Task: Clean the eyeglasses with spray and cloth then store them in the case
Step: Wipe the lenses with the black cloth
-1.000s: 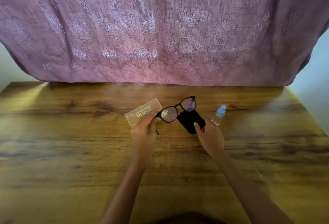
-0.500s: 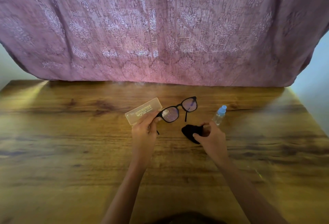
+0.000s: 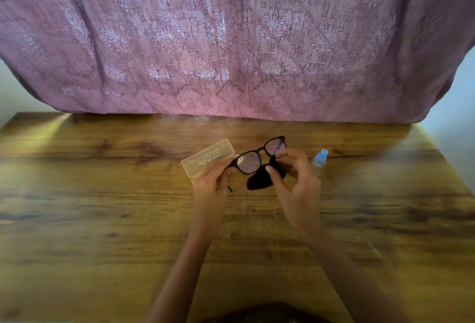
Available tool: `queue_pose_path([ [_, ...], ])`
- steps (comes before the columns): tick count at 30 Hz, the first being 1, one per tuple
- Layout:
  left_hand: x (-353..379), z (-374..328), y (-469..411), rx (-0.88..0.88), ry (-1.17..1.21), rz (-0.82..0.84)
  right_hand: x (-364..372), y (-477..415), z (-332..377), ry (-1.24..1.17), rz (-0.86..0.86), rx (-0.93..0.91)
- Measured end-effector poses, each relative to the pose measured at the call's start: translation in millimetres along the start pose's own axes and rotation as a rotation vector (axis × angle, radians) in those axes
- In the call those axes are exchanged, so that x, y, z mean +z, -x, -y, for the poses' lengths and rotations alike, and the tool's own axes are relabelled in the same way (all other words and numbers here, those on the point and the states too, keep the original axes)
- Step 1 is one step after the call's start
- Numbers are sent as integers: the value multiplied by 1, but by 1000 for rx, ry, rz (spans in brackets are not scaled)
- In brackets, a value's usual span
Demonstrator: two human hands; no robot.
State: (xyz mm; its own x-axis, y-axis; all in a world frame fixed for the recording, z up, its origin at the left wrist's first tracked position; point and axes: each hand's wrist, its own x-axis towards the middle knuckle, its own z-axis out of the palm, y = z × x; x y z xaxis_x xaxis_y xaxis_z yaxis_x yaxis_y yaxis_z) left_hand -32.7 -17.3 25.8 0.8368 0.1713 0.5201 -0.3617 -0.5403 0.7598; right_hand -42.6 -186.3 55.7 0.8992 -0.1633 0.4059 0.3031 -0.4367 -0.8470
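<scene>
The left hand (image 3: 210,186) pinches the eyeglasses (image 3: 250,163) by the frame corner at the centre of the frame. Its fingers are curled round the hinge, and one temple tip pokes out below the knuckles. The forearm runs straight up from the bottom edge. The glasses sit tilted above the table (image 3: 102,220), their far lens higher and toward the right.

The right hand (image 3: 295,186) comes in from the lower right with its wrist bent inward. Its thumb and fingertips hold a black cloth (image 3: 262,181) narrowly against that higher lens, and the other fingers arch loosely above. The cloth bunches below the glasses (I cannot tell whether it touches the wood).

Just behind the left hand's fingers lies a pale translucent case (image 3: 208,157), flat and angled, with its near corner hidden by them. A small spray bottle (image 3: 320,160) with a blue cap lies just beyond the right hand. A patterned mauve curtain (image 3: 231,40) fills the upper half of the frame.
</scene>
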Motion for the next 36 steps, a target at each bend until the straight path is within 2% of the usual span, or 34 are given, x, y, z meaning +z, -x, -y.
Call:
queue_pose_path([
  [4, 1, -1, -1, 2, 13, -2, 10, -10, 8, 93, -38, -148],
  [9, 2, 0, 2, -13, 10, 36, 18, -16, 6, 263, -19, -213],
  [14, 4, -4, 2, -1, -19, 34, 21, -13, 5, 284, -31, -283],
  [23, 5, -5, 0, -8, -31, -2, 20, 6, 7, 347, 71, -329],
  [30, 7, -4, 2, 7, -40, -2, 23, 11, 15, 464, 216, -392],
  [36, 6, -5, 2, -4, -46, -11, 21, -2, 11, 487, 195, -358],
])
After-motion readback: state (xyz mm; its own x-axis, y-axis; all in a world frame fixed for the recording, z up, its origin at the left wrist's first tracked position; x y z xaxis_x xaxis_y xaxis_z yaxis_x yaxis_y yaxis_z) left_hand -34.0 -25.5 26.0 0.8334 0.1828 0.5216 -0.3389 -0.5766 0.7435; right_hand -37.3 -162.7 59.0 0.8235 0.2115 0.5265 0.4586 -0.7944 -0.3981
